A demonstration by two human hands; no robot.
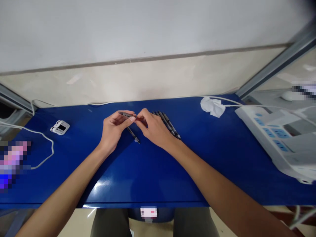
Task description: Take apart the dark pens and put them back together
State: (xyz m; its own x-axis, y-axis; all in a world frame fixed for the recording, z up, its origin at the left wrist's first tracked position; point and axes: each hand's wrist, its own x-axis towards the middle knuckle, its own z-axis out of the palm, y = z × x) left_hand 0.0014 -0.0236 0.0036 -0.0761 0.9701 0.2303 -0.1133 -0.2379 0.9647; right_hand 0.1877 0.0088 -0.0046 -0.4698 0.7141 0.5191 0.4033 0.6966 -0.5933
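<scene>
My left hand (113, 128) is closed around a dark pen (125, 114), its thumb pressed along the barrel and the tip end pointing left. Close against it, my right hand (154, 126) pinches the pen's other end, where a small reddish part shows between the fingertips. The fingers hide most of that end. Under the hands, another dark pen (133, 135) lies slanted on the blue table (153, 177). Several more dark pens (168, 123) lie side by side just beyond my right hand, partly covered by it.
A small white device (60, 127) with a dark screen sits at the left, near a white cable (50, 141). Crumpled white tissue (212, 107) lies at the back right. A white and grey machine (274, 141) with blue buttons stands at the right edge. A wall (148, 79) closes the back.
</scene>
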